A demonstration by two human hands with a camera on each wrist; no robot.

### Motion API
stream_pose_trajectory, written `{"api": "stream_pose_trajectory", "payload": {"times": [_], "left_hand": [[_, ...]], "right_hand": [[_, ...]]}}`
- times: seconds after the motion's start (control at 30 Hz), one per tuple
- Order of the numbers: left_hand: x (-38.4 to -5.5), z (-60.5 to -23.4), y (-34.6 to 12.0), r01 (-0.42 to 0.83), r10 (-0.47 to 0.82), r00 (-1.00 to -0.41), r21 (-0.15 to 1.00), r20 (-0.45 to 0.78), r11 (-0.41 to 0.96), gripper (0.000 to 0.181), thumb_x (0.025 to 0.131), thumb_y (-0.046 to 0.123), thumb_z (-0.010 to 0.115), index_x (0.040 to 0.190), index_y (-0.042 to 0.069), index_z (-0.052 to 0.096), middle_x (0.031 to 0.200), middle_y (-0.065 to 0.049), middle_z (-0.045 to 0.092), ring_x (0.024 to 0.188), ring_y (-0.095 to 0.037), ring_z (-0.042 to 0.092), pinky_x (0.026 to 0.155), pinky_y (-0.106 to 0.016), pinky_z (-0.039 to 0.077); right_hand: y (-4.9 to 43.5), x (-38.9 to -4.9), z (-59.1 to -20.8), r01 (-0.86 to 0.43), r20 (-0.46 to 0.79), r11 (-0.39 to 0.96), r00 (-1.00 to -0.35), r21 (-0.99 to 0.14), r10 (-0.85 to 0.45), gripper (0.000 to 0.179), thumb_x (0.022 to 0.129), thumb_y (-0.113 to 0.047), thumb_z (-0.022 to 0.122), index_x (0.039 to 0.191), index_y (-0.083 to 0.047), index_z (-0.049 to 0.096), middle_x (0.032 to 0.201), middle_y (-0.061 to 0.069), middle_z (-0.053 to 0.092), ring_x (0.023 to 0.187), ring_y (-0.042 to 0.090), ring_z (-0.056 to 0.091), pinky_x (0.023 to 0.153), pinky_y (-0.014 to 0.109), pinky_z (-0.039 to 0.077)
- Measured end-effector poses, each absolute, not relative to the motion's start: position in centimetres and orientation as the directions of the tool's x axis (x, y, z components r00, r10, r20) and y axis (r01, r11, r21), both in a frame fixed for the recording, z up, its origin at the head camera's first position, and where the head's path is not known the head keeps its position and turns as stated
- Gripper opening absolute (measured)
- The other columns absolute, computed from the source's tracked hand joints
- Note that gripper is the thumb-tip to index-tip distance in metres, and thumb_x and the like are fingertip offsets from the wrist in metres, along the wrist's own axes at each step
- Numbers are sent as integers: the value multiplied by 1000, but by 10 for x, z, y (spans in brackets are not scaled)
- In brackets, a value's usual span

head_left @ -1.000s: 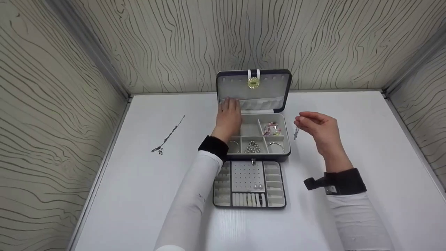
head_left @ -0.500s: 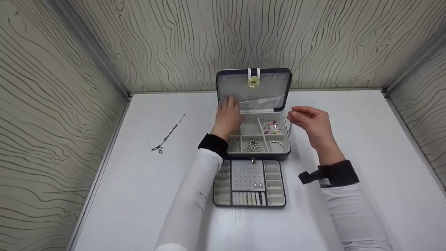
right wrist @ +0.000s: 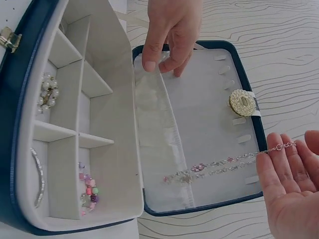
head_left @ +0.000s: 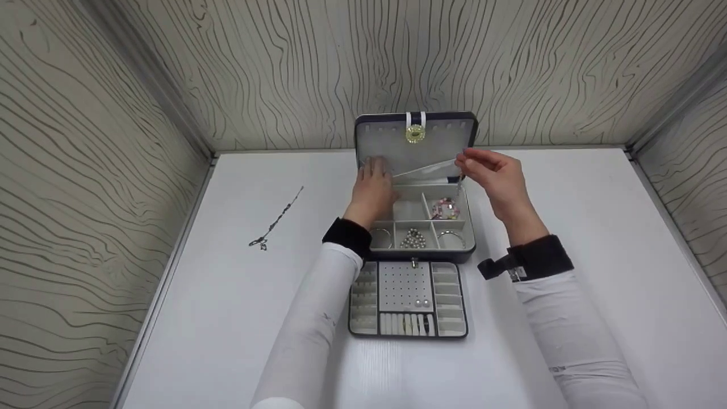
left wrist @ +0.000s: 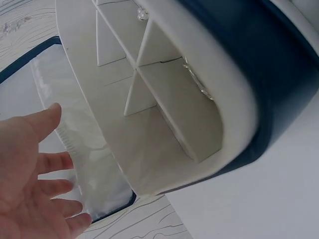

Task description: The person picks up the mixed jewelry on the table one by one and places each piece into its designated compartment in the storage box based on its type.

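A dark-blue jewelry box [head_left: 417,254] stands with its lid [head_left: 392,139] raised. My left hand [head_left: 372,190] hooks its fingers over the edge of the fabric pocket [right wrist: 154,129] inside the lid and draws it outward at the left end. The thumb stays apart in the left wrist view. My right hand [head_left: 497,182] pinches one end of a silvery chain bracelet [right wrist: 214,167] with pink flower details. It hangs doubled in front of the lid's right side, overlapping the pocket in the right wrist view. Box compartments hold a bead bracelet [head_left: 446,210], pearls [head_left: 413,240] and a silver bangle [head_left: 451,234].
A removable tray [head_left: 406,284] with pearl studs and ring slots lies before the box. Another chain bracelet [head_left: 276,218] lies on the white table [head_left: 238,318] to the left. A gold-toned clasp ornament [head_left: 415,133] hangs at the lid's top. Wood-patterned walls surround the table.
My right hand has moved left and up with the chain bracelet, from beside the box to the lid. My left hand has drawn the lid pocket's left end outward, so its edge now slants.
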State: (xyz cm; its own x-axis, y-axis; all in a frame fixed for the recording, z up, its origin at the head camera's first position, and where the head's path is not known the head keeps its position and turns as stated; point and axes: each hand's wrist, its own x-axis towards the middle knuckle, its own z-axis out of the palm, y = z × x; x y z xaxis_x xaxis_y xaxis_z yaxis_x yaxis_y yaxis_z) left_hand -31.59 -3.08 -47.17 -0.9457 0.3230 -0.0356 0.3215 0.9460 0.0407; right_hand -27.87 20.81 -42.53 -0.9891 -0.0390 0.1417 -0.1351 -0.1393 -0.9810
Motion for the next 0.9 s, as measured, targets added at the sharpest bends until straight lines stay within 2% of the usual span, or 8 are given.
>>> {"api": "stream_pose_trajectory", "payload": {"times": [0.13,0.27,0.4,0.57,0.7,0.9], "left_hand": [[-316,-472,-30,323,324,-945,35,-34,946,64,95,42,61,139,-4,50,154,-22,26,145,-37,21,116,-45,20],[-316,-473,-30,317,318,-947,24,-41,948,66,95,43,61,140,-4,49,155,-23,25,145,-35,19,116,-44,19],[-317,-475,-29,308,309,-950,22,-48,951,66,95,45,61,140,-2,50,156,-22,25,146,-34,18,117,-44,19],[-317,-475,-29,297,298,-952,36,-62,954,67,94,46,61,140,-2,50,157,-21,23,146,-34,16,117,-43,18],[-317,-474,-29,291,294,-952,46,-82,956,69,95,46,61,141,-3,48,158,-21,20,147,-34,15,117,-43,17],[-316,-471,-31,304,306,-950,40,-66,952,63,95,42,61,137,-4,52,157,-21,23,146,-34,19,116,-44,20]], "right_hand": [[201,-292,-422,-145,146,-28,-988,-989,-56,38,96,1,58,132,14,51,121,17,65,109,16,64,94,25,48],[191,-304,-419,-140,139,9,-987,-990,-83,40,96,6,54,135,11,49,133,26,54,119,23,58,98,27,45],[183,-313,-417,-128,129,-11,-987,-992,-95,44,95,9,52,138,10,45,139,26,49,127,29,51,102,28,42],[177,-322,-419,-139,135,19,-982,-990,-131,50,94,13,49,144,7,41,145,23,45,134,28,44,107,31,38],[174,-326,-425,-164,146,114,-978,-980,-152,56,92,15,46,146,2,40,148,17,43,137,25,41,110,32,34],[170,-323,-421,-227,164,379,-968,-897,-191,63,88,15,41,149,0,36,152,16,37,140,28,34,112,35,30]]}}
